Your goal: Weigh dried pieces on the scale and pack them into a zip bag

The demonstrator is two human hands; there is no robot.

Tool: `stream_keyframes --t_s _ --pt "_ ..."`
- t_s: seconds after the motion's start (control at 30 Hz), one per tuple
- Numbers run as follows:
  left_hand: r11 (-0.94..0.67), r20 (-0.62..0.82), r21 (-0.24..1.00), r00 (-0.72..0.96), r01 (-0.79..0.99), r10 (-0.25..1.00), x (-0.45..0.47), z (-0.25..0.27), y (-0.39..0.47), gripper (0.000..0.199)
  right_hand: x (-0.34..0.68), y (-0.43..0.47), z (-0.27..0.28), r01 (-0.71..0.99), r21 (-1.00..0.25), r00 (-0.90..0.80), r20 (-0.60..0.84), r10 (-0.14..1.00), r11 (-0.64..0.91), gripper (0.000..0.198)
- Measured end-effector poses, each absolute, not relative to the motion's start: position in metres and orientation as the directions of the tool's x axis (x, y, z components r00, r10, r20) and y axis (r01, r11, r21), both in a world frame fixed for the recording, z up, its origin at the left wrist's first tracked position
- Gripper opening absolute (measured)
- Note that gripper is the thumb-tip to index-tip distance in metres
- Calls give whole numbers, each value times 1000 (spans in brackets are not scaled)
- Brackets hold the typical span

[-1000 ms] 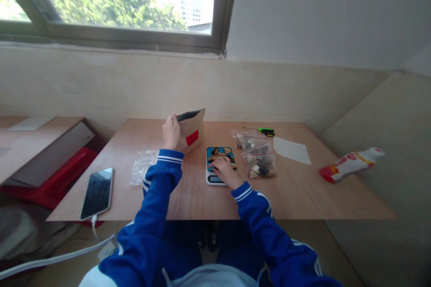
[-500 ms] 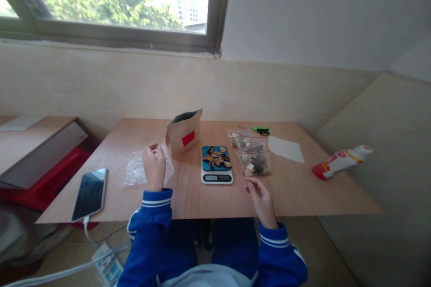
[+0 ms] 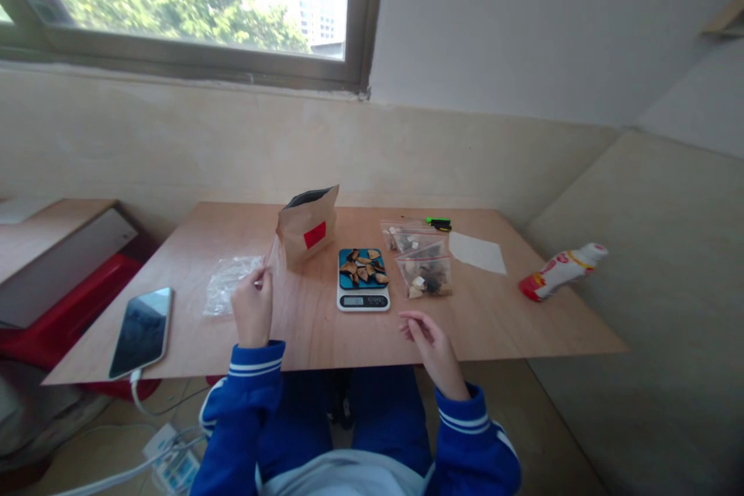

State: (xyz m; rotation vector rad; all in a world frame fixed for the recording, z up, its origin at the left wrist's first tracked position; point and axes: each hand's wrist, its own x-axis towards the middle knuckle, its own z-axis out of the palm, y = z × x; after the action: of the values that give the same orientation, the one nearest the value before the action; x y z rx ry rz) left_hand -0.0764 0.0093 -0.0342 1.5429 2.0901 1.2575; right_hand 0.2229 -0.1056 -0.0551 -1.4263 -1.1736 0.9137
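Dried pieces on scale, display at 6 o'clock
For a steady reading, touch neither. Clock centre: the scale. Left hand, 8 o'clock: fingertips near together; whether clamped on the clear plastic, cannot tell. Right hand, 4 o'clock: fingers loosely apart, nothing seen held. Paper pouch stands open at 10; nearest zip bag at 3 crowds the scale

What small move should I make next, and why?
Perhaps nudge the rightmost brown piece inward with your right hand: it seems to reach the right edge of the blue scale platform, and that hand is nearby, apparently holding nothing.
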Motion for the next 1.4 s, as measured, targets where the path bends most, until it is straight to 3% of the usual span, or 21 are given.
stream_keyframes --t_s 0.17,0.43,0.63,0.8,0.9,1.07,1.13,1.23,1.33,1.4 --pt "-121 441 764 -375 634 815 -45 -7 -27 24 178 -86 -24 198 -972 52 136 989 123 38" --pt "-344 393 893 -130 291 910 16 -5 -49 14 121 -45 -6 53 -979 17 197 980 196 32" --pt "-290 289 956 24 44 957 14 -13 -47 14 125 -44 -15 -52 -987 -11 155 988 154 32" --pt "-249 247 968 89 17 965 22 -12 -41 24 130 -40 -12 -70 -976 84 201 976 207 29" --pt "-318 316 945 37 79 948 22 -10 -35 31 143 -30 -17 -85 -977 150 183 972 197 30" --pt "-380 437 892 -248 244 865 15 -5 -23 30 171 -12 -38 -77 -996 167 24 986 38 35" --pt "-386 455 884 -302 262 838 15 -2 -17 31 179 -8 -45 -22 -1000 42 5 999 5 37" --pt "-386 494 858 -342 338 799 14 2 -6 31 191 -2 -54 183 -970 -64 150 987 159 35" --pt "-368 550 803 -345 468 761 10 3 4 27 208 8 -70 520 -801 -9 341 940 296 35" --pt "-342 571 773 -348 535 744 6 0 7 26 220 17 -85 678 -682 -25 349 937 272 41"
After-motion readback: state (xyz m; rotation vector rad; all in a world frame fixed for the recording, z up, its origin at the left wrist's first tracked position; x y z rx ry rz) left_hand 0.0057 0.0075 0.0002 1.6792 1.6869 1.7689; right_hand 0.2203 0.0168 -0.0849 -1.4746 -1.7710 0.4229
